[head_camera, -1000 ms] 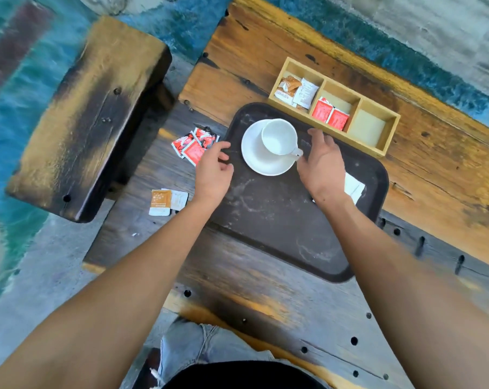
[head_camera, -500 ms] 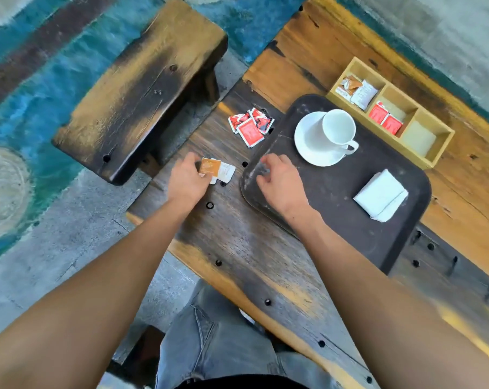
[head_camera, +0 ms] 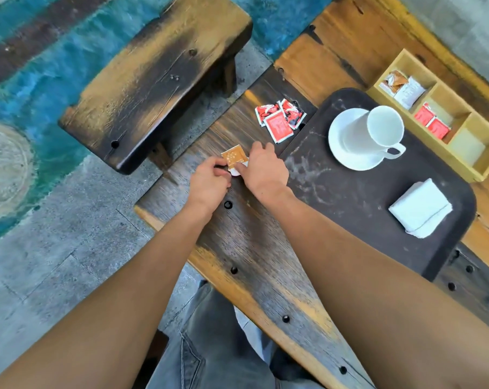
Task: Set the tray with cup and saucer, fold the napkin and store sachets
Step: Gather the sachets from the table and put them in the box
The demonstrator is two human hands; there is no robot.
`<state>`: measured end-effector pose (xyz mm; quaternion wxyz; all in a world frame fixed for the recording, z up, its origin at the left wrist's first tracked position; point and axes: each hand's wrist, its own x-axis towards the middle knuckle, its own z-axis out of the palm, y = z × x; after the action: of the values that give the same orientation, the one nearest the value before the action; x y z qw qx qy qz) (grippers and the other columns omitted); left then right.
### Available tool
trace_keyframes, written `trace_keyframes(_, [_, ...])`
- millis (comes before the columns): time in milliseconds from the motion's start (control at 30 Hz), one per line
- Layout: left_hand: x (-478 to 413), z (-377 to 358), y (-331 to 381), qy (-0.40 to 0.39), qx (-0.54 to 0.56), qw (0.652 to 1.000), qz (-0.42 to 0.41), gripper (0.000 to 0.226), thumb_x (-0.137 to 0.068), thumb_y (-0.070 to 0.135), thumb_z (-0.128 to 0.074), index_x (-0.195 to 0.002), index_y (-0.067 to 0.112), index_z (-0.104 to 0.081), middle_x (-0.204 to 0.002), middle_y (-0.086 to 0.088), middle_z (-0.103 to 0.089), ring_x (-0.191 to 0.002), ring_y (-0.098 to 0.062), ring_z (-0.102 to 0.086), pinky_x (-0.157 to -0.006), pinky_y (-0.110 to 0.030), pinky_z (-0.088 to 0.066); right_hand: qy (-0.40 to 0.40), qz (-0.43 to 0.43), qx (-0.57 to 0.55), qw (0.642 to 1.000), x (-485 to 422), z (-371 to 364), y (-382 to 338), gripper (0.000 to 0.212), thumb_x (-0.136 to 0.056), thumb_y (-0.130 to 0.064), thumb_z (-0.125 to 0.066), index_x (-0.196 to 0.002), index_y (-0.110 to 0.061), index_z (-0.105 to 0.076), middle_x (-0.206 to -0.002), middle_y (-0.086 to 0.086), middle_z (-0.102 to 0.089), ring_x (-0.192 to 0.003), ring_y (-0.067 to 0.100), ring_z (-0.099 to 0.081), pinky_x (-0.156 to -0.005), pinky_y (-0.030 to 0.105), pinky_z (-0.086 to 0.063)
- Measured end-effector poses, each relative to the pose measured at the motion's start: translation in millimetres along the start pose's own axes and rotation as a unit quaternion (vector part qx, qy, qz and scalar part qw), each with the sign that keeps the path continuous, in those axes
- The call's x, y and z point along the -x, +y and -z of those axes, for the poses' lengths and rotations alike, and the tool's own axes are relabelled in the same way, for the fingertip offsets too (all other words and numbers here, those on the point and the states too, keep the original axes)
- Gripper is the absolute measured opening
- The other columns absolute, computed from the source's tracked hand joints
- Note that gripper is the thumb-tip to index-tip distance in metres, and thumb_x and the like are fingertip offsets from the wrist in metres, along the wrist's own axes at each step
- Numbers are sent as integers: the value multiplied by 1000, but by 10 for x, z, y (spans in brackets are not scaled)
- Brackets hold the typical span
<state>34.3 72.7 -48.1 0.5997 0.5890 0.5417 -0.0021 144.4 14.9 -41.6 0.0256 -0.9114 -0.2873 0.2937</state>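
At frame centre on the table [head_camera: 254, 248], left hand [head_camera: 208, 183] and right hand [head_camera: 265, 171] pinch an orange sachet [head_camera: 233, 157]. It looks light, thin, crinkly; best gripped by its edges.

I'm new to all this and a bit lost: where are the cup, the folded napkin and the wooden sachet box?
cup [head_camera: 385, 126], head view, inside of the bowl
folded napkin [head_camera: 419, 210], head view, top face
wooden sachet box [head_camera: 466, 146], head view, floor of the empty compartment

Cup [head_camera: 378, 130]: one. Saucer [head_camera: 341, 153]: one. Napkin [head_camera: 420, 211]: one. Tray [head_camera: 349, 197]: one. Loose red sachets [head_camera: 279, 119]: about four.
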Motion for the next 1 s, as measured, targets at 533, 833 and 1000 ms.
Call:
trace_keyframes(533, [6, 40, 159, -36, 130, 988, 79, 44, -92, 41, -72, -122, 10, -63, -110, -14, -75, -100, -29, -75, -86, -43, -64, -51, -35, -388, 920, 72, 72, 172, 23, -90, -5, -74, -95, -13, -54, -93, 21, -75, -78, 28, -71, -75, 41, -59])
trace_keyframes(833, [-115, 20, 224, -66, 287, 942, 163, 31, -96, -4, -63, -126, -8, -58, -118, -29, -71, -91, -37, -76, -63, -34, -66, -47, -27, -333, 941, -23, 390, 389, 17, -94, -3, -66, -110, -3, -66, -89, 7, -69, -83, 28, -74, -77, 33, -62])
trace_keyframes(1000, [-249, 106, 84, -81, 285, 938, 182, 37, -89, -6, -70, -124, -3, -60, -106, -24, -76, -84, -37, -79, -65, -36, -65, 102, 7, -79, 992, -436, 653, 588, 28, -94, -13, -65, -121, -8, -65, -120, 15, -66, -106, 32, -67, -95, 42, -54])
